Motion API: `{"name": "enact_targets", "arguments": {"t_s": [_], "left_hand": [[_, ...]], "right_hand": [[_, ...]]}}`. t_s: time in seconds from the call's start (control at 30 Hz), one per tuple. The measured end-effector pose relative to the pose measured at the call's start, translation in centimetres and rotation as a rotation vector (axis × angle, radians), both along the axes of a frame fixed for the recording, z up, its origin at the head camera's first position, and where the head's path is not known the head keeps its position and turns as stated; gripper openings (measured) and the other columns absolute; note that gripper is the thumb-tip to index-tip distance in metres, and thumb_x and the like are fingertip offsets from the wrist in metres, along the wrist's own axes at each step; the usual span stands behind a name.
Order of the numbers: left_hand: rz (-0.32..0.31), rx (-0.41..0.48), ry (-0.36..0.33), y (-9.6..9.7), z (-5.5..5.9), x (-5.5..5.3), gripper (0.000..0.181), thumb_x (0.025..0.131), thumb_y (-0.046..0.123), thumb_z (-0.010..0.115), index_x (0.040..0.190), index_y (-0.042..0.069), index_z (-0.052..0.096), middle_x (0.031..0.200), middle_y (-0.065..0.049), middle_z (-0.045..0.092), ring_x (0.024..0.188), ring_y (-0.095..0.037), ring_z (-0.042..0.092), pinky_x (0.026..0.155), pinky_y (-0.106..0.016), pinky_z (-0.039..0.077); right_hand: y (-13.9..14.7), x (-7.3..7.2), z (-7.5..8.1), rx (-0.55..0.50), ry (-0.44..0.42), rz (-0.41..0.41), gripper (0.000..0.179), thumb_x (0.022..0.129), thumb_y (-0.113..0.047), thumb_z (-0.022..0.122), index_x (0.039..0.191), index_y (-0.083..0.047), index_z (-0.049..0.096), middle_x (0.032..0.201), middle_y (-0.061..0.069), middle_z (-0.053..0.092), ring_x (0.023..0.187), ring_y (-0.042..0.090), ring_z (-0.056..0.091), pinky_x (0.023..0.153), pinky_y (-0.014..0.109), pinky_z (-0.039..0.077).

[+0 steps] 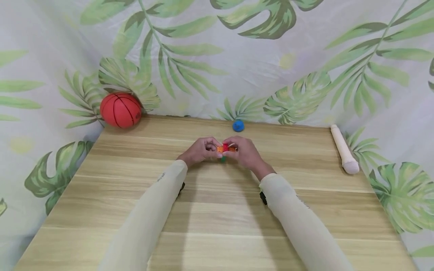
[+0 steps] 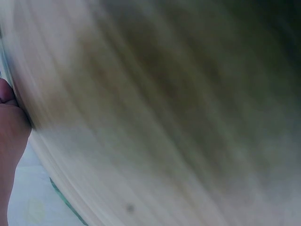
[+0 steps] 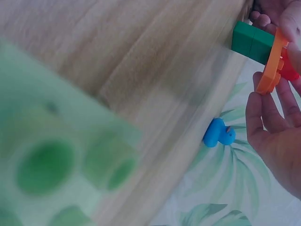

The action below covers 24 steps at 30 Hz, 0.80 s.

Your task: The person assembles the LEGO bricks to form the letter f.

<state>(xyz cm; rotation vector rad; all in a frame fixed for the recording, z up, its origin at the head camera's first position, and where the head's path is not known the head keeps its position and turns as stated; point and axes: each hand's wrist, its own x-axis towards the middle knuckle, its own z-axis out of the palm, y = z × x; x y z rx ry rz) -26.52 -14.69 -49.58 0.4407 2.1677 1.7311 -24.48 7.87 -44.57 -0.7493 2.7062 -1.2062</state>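
Both hands meet over the middle of the table around a small build of toy building bricks. It has a long orange brick [image 3: 269,70], a red brick [image 1: 225,147] on one side and a green brick [image 3: 251,42] on the other. My left hand [image 1: 202,150] pinches the orange part's left end between thumb and fingers. My right hand [image 1: 246,152] grips the build from the right, with fingertips at the red brick and the orange end. In the left wrist view only the edge of the left hand [image 2: 11,136] shows; the bricks are out of that view.
A blue rubber duck [image 1: 238,125] sits at the table's back edge, just beyond the hands. A red basketball [image 1: 120,110] rests at the back left corner, a pale microphone [image 1: 344,149] along the right edge. Leaf-patterned cloth [image 1: 190,56] backs the wooden table [image 1: 220,226].
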Motion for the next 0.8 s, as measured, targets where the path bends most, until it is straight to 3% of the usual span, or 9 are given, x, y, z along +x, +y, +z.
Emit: {"name": "enact_targets", "arguments": {"t_s": [0.4, 0.6, 0.8], "left_hand": [[0.010, -0.009, -0.035, -0.04, 0.31, 0.29, 0.027, 0.095, 0.005, 0.082, 0.118, 0.000, 0.069, 0.087, 0.005, 0.071, 0.081, -0.011, 0.063, 0.073, -0.021, 0.054], [-0.001, -0.001, -0.053, 0.22, 0.18, -0.01, 0.029, 0.096, 0.008, 0.081, 0.121, 0.000, 0.070, 0.091, 0.005, 0.074, 0.083, -0.010, 0.066, 0.076, -0.023, 0.056], [0.022, -0.015, -0.092, 0.10, 0.22, -0.29, 0.025, 0.099, 0.009, 0.077, 0.122, 0.001, 0.071, 0.098, 0.004, 0.077, 0.092, -0.009, 0.070, 0.082, -0.023, 0.057]], "right_hand": [[-0.49, -0.02, 0.68, 0.159, 0.042, 0.010, 0.034, 0.092, -0.016, 0.086, 0.124, -0.005, 0.078, 0.126, 0.012, 0.077, 0.116, 0.029, 0.073, 0.100, 0.042, 0.061], [-0.15, -0.10, 0.21, 0.182, 0.054, -0.027, 0.033, 0.091, -0.019, 0.088, 0.120, -0.008, 0.079, 0.121, 0.009, 0.078, 0.111, 0.026, 0.073, 0.099, 0.041, 0.061], [-0.10, -0.22, 0.42, 0.188, 0.067, -0.007, 0.033, 0.091, -0.023, 0.089, 0.119, -0.009, 0.079, 0.117, 0.008, 0.078, 0.106, 0.025, 0.073, 0.096, 0.041, 0.061]]}}
